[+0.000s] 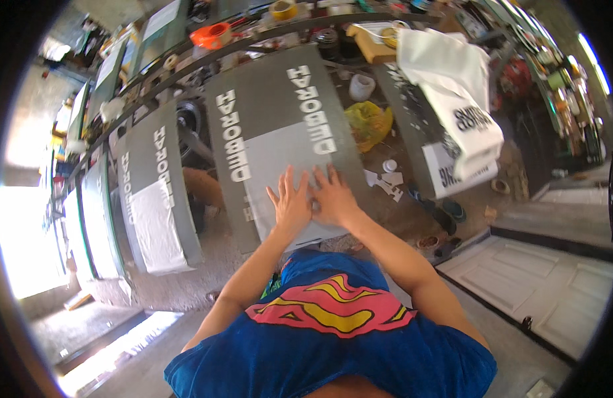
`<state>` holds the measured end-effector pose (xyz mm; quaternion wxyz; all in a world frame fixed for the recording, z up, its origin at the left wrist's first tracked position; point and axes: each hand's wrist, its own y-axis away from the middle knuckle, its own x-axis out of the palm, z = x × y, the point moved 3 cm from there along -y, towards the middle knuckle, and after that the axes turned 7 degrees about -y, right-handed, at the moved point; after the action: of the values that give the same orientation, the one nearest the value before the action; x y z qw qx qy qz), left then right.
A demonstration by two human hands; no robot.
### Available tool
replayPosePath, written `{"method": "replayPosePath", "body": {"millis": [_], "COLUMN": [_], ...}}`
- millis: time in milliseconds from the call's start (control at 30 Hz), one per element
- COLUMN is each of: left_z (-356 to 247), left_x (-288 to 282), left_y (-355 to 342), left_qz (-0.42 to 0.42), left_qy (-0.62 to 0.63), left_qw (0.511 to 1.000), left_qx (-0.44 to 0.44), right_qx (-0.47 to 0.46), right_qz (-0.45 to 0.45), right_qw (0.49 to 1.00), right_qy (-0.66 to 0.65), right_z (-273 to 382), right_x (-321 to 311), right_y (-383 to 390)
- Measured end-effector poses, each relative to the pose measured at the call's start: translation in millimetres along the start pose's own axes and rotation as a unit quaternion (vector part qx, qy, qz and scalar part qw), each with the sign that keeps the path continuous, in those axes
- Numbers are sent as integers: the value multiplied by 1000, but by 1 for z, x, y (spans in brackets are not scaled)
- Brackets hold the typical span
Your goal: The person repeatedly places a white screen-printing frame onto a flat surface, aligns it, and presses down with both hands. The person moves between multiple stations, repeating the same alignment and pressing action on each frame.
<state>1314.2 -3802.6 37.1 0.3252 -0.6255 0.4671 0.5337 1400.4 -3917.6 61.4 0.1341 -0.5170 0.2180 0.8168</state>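
Observation:
A long grey board (267,73) with bold white lettering lies before me, its near end close to my body. On its near half a pale, thin sheet (274,147) is spread, covering part of the lettering. My left hand (291,201) rests on the sheet, palm down with fingers spread. Close beside it, my right hand (333,200) also lies on the sheet with its fingers apart, the thumbs nearly meeting. Neither hand grips anything. The sheet's near edge is partly hidden by my hands and forearms.
Left stands another lettered grey board (142,166) with a white sheet (157,225). Right, a crumpled white printed cloth (456,86) hangs over a dark board. An orange tape dispenser (212,36), yellow tape (283,10) and yellow plastic bag (369,126) lie around. A white panelled door (525,285) is at right.

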Motion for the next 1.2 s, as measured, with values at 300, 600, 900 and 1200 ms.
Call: {"method": "replayPosePath", "body": {"millis": [300,600,900,1200], "left_z": [-200,-395,-565,-710], "left_x": [-30,-18,-8,20], "left_y": [15,5,-67,-170], "left_qz": [-115,-99,-81,-73], "left_qy": [112,206,237,274], "left_qw": [978,924,888,870], "left_qx": [130,305,387,404], "right_qx": [113,313,361,329], "right_qz": [-249,-394,-425,-418], "right_qw": [962,862,827,841], "right_qy": [-23,-57,-71,-96], "right_z": [-104,-233,-374,-537], "right_x": [-82,-117,-148,-225], "right_y": [201,387,457,482]}}
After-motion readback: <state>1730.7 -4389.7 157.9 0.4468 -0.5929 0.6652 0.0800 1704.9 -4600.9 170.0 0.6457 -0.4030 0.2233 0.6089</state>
